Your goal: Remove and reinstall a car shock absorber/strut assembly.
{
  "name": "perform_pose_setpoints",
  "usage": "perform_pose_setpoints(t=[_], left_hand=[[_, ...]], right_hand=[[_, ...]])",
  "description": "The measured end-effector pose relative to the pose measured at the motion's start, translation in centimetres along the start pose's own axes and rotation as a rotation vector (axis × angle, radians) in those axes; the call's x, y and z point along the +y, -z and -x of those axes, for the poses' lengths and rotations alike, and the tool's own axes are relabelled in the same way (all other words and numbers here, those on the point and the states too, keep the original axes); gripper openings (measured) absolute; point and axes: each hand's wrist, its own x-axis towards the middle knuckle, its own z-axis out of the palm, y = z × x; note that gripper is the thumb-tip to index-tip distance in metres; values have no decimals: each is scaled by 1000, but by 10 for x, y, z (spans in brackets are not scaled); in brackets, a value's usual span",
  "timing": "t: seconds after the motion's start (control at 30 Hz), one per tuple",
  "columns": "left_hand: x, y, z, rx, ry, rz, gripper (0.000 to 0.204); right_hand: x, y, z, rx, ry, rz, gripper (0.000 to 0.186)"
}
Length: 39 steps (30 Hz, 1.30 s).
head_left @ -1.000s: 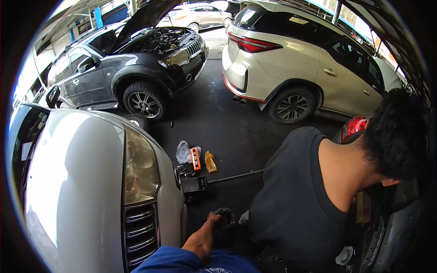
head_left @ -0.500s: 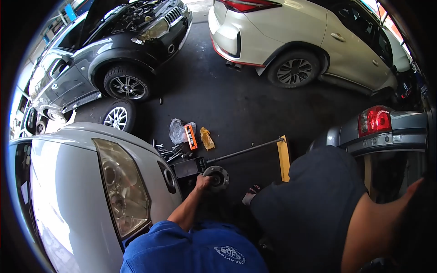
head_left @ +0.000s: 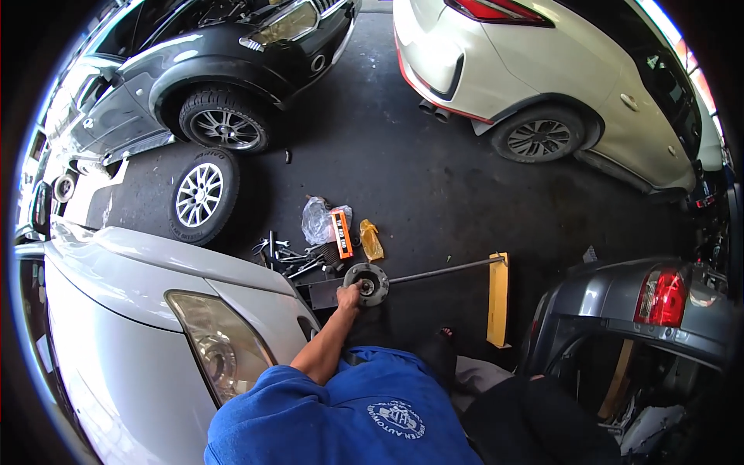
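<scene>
My left hand (head_left: 350, 295) is closed around the near-left side of a round, flanged metal hub (head_left: 370, 284), its fingers at the central opening. Holes ring the hub's dull grey flange, and I hold it up in front of my blue shirt. Beneath and beyond it, a long dark metal bar (head_left: 446, 271) stretches right, ending over a yellow metal piece (head_left: 498, 302). Nearest on the left are loose wrenches (head_left: 283, 252) and dark metal parts lying on the floor. My right hand does not show.
A white car's headlight (head_left: 221, 353) is close on my left. Beyond the tools lie an orange box (head_left: 342, 234), clear plastic (head_left: 315, 221) and a yellowish bag (head_left: 371, 239). A loose wheel (head_left: 203, 195) stands near a dark car. To the right is a silver-grey car rear section (head_left: 604, 298).
The view has shifted, and the hub now faces up more fully, still in my left hand. A large dark-clothed shape and bare skin at the right have mostly left the picture.
</scene>
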Motion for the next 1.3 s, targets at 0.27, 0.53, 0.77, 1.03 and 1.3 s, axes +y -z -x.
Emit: perform_pose_setpoints(t=[0.27,0.53,0.77,1.03,1.3], left_hand=[[58,15,-35,43,-70,341,33],[75,24,-98,280,-129,415,44],[107,-27,-119,824,-45,499,42],[117,-91,-124,898,79,836,51],[80,-137,-168,858,257,1291,62]], right_hand=[[-101,69,-29,-7,-4,142,37],[-370,190,-158,-40,166,480,36],[-779,188,-270,-82,541,632,36],[-981,227,-302,-16,744,627,37],[-1189,124,-216,-157,1161,984,40]])
